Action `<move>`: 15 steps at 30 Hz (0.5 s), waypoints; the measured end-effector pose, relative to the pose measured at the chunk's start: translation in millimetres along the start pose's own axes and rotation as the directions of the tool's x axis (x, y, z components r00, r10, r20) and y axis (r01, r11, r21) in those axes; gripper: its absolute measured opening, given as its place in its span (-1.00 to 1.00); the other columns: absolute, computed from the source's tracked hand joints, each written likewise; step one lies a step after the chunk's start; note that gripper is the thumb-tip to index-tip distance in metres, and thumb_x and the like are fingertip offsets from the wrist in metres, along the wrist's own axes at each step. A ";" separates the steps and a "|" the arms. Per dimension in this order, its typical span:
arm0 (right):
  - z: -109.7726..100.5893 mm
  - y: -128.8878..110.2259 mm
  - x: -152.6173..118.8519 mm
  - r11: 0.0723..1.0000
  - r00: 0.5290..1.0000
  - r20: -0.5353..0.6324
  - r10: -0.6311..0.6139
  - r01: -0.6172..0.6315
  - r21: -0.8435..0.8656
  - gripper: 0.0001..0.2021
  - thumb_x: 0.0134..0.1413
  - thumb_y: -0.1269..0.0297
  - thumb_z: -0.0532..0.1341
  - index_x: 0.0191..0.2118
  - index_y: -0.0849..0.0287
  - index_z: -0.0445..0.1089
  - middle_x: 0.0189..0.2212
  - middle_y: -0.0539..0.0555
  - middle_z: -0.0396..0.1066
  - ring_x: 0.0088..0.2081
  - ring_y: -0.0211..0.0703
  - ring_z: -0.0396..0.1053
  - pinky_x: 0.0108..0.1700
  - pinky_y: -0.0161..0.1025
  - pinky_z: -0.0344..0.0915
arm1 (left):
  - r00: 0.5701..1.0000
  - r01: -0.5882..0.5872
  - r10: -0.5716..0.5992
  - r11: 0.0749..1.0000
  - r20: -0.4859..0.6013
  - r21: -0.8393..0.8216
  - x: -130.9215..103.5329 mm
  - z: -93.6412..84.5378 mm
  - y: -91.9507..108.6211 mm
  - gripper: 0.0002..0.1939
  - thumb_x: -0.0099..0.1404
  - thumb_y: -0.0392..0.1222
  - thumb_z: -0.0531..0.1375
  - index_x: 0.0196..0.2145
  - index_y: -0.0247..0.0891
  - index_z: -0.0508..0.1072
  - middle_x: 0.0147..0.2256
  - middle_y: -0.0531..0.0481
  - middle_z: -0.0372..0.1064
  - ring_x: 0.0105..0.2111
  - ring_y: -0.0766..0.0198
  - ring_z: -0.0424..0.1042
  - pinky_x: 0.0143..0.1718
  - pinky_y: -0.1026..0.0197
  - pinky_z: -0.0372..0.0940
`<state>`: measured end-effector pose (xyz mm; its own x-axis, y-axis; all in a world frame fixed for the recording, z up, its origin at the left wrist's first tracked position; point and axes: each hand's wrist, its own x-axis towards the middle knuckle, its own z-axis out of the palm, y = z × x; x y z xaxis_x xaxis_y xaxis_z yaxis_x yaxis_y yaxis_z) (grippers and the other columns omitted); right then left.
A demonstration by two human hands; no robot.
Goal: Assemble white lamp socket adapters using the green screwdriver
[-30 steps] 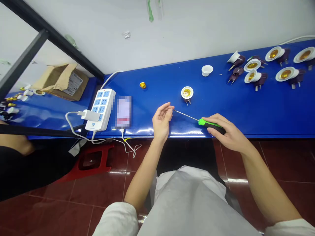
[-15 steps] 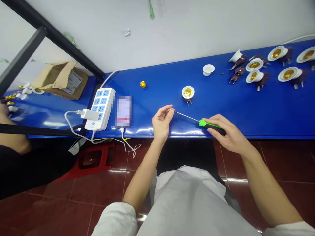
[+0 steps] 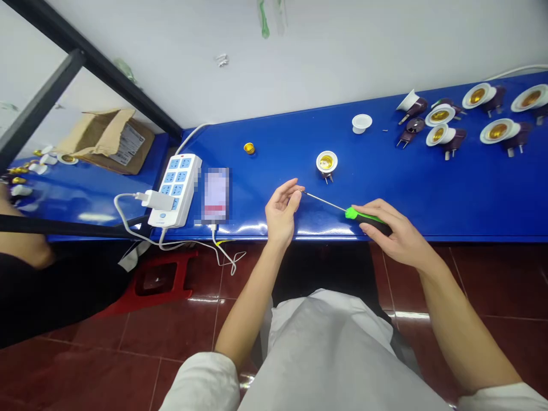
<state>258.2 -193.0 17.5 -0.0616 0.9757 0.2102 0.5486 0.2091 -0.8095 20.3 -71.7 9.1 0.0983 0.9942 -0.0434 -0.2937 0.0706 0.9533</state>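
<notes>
My right hand [image 3: 391, 228] is wrapped round the green and black handle of a screwdriver [image 3: 351, 213], whose thin shaft points left. At the screwdriver's tip, the thumb and fingers of my left hand [image 3: 282, 211] are pinched together; anything held there is too small to name. Beyond the hands, a lamp socket [image 3: 327, 163] with a white rim, gold inside and two plug pins rests on the blue table [image 3: 278, 165]. A loose gold threaded shell [image 3: 249, 148] lies further left. Toward the back stands a white socket collar [image 3: 362, 123].
Several lamp sockets with dark plugs [image 3: 445, 135] are grouped at the right. A power strip [image 3: 177, 188] and a blurred phone [image 3: 216, 194] with cables lie left. Past the black frame are a cardboard box [image 3: 115, 140] and another person's arm [image 3: 21, 242].
The view has shifted very slightly. Both hands stay nearly in place, with the screwdriver tip still at my left fingertips.
</notes>
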 end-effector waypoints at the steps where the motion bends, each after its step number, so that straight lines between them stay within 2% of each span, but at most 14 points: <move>1: 0.6 0.3 -0.1 1.000 1.000 0.004 0.004 -0.004 -0.001 -0.62 0.44 0.14 0.22 0.28 -0.04 0.50 0.00 0.12 0.51 0.02 -0.15 0.50 0.04 -0.17 0.50 | 1.000 0.003 -0.003 1.000 0.002 -0.002 -0.1 0.4 0.4 -0.45 0.13 0.17 0.58 -0.01 -0.12 0.68 -0.14 -0.09 0.66 -0.15 0.27 0.57 -0.24 0.28 0.36; 5: -6.6 -0.5 -0.6 1.000 1.000 -0.006 -0.013 0.013 -0.017 -0.62 0.42 0.15 0.23 0.27 -0.05 0.50 0.00 0.11 0.53 0.01 -0.13 0.52 0.07 -0.13 0.51 | 1.000 -0.011 0.011 0.999 -0.002 -0.049 0.8 0.0 1.1 -0.50 0.19 0.21 0.53 -0.03 -0.09 0.67 -0.13 -0.06 0.63 -0.35 0.39 0.40 -0.38 0.29 0.25; 7: -22.4 -4.8 -1.3 0.997 0.999 -0.028 -0.024 0.022 -0.076 -0.62 0.41 0.16 0.25 0.27 -0.05 0.49 0.01 0.10 0.54 0.01 -0.11 0.53 0.09 -0.11 0.51 | 0.999 -0.038 0.038 0.999 0.000 -0.034 3.8 -1.9 2.7 -0.51 0.21 0.22 0.52 -0.02 -0.07 0.66 -0.13 -0.05 0.60 -0.37 0.39 0.35 -0.36 0.28 0.27; 9: -47.1 -13.7 -0.7 0.982 0.997 -0.066 -0.040 0.027 -0.184 -0.62 0.39 0.18 0.28 0.25 -0.03 0.49 0.04 0.10 0.55 0.01 -0.10 0.54 0.09 -0.12 0.50 | 0.993 -0.114 0.112 0.992 0.040 0.062 11.1 -3.5 6.9 -0.47 0.18 0.21 0.54 0.02 -0.05 0.65 -0.12 -0.05 0.57 -0.33 0.35 0.39 -0.32 0.27 0.30; 11: -75.9 -26.3 3.2 0.948 0.989 -0.110 -0.100 0.061 -0.311 -0.65 0.37 0.20 0.30 0.21 -0.01 0.51 0.05 0.08 0.57 0.00 -0.14 0.55 0.08 -0.20 0.48 | 0.967 -0.240 0.215 0.949 0.138 0.205 24.7 -3.1 13.5 -0.40 0.12 0.17 0.58 0.07 -0.03 0.64 -0.06 -0.09 0.57 -0.24 0.27 0.46 -0.25 0.24 0.34; 12: -90.0 -33.2 7.0 0.920 0.985 -0.087 -0.146 0.103 -0.378 -0.69 0.37 0.22 0.30 0.18 0.00 0.52 0.06 0.06 0.57 0.01 -0.18 0.55 0.09 -0.24 0.47 | 0.948 -0.296 0.249 0.918 0.198 0.263 33.8 -1.6 17.1 -0.35 0.08 0.14 0.60 0.09 -0.03 0.63 0.00 -0.12 0.56 -0.16 0.21 0.49 -0.19 0.22 0.37; 15: -122.6 -51.1 26.0 0.813 0.958 -0.025 -0.286 0.229 -0.536 -0.73 0.41 0.19 0.26 0.13 0.04 0.54 -0.03 0.03 0.60 -0.06 -0.25 0.56 -0.01 -0.26 0.42 | 0.885 -0.393 0.264 0.866 0.384 0.310 65.6 7.4 24.0 -0.18 -0.11 0.10 0.68 0.11 -0.07 0.64 0.17 -0.20 0.51 0.07 -0.02 0.53 0.00 0.10 0.45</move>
<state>330.8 -186.3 131.5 -0.1950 0.8733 0.4465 0.8786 0.3579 -0.3162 26.7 -5.3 31.4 0.3749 0.8671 0.3279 0.0015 -0.3543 0.9351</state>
